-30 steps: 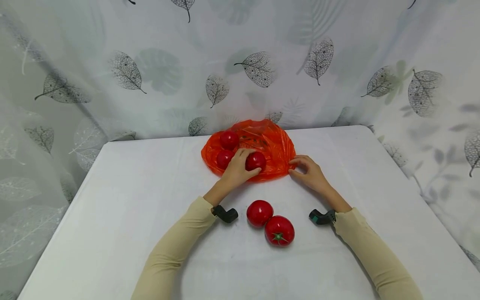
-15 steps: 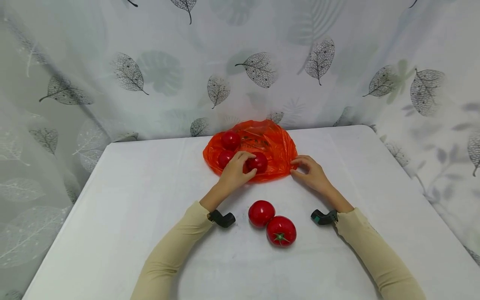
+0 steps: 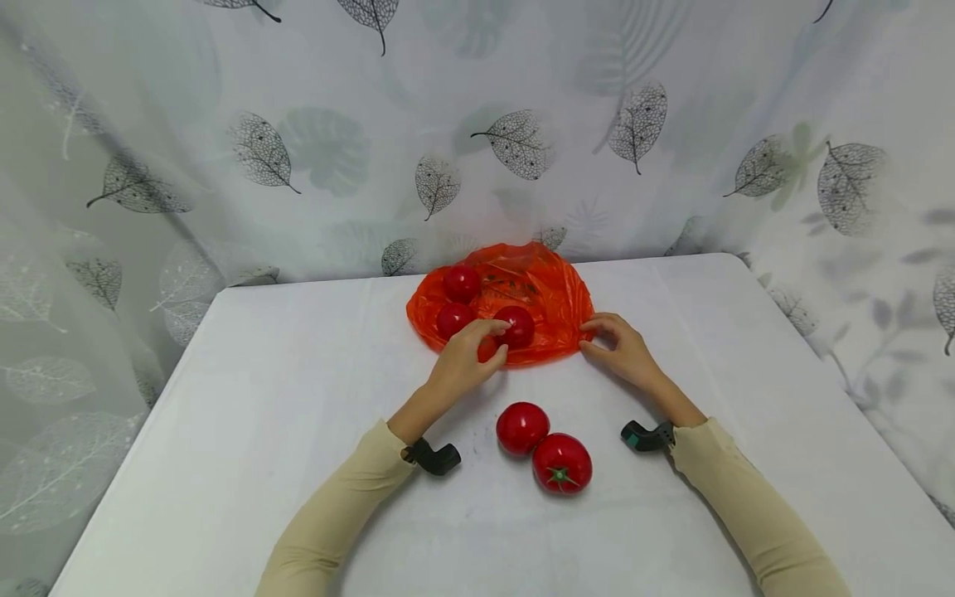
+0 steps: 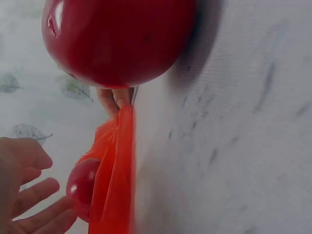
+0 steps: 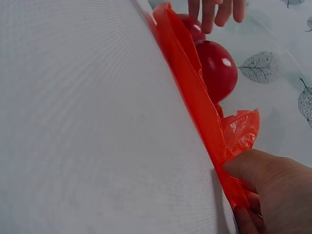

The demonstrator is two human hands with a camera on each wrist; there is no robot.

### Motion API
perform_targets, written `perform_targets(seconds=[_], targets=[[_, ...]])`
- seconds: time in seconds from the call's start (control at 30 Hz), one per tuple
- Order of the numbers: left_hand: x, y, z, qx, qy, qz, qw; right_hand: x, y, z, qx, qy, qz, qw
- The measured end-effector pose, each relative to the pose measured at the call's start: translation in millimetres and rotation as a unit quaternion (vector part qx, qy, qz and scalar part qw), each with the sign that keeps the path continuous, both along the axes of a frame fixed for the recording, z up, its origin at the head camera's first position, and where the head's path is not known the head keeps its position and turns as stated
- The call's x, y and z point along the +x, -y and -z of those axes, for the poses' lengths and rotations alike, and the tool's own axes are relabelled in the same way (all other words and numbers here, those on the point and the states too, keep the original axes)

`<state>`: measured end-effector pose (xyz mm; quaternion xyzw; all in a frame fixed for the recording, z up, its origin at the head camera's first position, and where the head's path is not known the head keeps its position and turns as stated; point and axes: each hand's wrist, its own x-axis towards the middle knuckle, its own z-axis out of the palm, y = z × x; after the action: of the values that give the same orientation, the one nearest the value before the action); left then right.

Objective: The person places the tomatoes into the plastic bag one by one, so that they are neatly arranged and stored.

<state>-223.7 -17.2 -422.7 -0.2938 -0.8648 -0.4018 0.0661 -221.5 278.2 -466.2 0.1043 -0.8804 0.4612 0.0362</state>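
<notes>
A red-orange plastic bag [image 3: 555,311] lies at the table's back edge with three red tomatoes [image 3: 462,283] in its mouth. My left hand [image 3: 464,358] hovers at the bag's front edge, fingers spread and slightly bent, beside the right-hand tomato [image 3: 515,327]; in the left wrist view nothing is between its thumb and fingers. With thumb and fingers my right hand [image 3: 621,348] pinches the bag's right edge, as the right wrist view shows at the bag's rim [image 5: 207,129]. Two more tomatoes [image 3: 522,428] [image 3: 562,463] touch each other on the table in front.
A white cloth covers the table [image 3: 298,373]. Behind it hangs a pale curtain [image 3: 336,149] with a leaf print, close to the bag's back edge. The two front tomatoes stand between my forearms.
My left hand has let go of the right-hand tomato in the bag and drawn back toward the front left. The right hand stays at the bag's edge.
</notes>
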Motion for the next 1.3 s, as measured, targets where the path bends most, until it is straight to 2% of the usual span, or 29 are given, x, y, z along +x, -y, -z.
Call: perform_targets(seconds=[0.17,0.23,0.33,0.4,0.47,0.57,0.67,0.8,1.03,1.17,1.3], targets=[[7.3,5.2,2.1,0.026,-0.029,0.036,0.9986,-0.7,-0.1,1.0,0.001,-0.002,0.000,1.0000],[9.5,7.6,3.4,0.036,-0.043,0.068,0.9961,-1.0,-0.4,1.3,0.002,-0.004,0.000,1.0000],[12.2,12.2,6.4,0.036,-0.048,0.134,0.9891,-1.4,-0.5,1.5,0.004,-0.008,0.000,1.0000],[13.9,15.7,8.3,0.030,-0.032,0.182,0.9823,-1.6,-0.6,1.5,0.005,-0.009,0.000,0.9999],[16.0,19.0,10.0,0.022,0.001,0.222,0.9748,-1.5,-0.6,1.3,0.005,-0.010,0.000,0.9999],[19.7,22.4,11.5,0.008,0.047,0.258,0.9649,-1.1,-0.7,1.2,0.004,-0.007,0.000,1.0000],[23.1,23.5,12.1,-0.006,0.071,0.275,0.9587,-0.8,-0.7,1.1,0.002,-0.003,-0.001,1.0000],[26.0,23.2,12.5,-0.012,0.076,0.289,0.9541,-0.8,-0.5,1.0,-0.001,-0.002,-0.001,1.0000],[28.8,22.5,18.5,0.015,0.058,0.333,0.9411,-0.2,-0.5,2.4,-0.002,-0.009,-0.001,1.0000],[30.1,23.0,20.3,0.018,0.046,0.346,0.9369,-0.4,-0.2,2.7,-0.001,-0.013,-0.002,0.9999],[30.0,22.1,20.0,0.009,0.052,0.355,0.9335,0.1,-0.1,1.1,-0.001,-0.015,-0.001,0.9999]])
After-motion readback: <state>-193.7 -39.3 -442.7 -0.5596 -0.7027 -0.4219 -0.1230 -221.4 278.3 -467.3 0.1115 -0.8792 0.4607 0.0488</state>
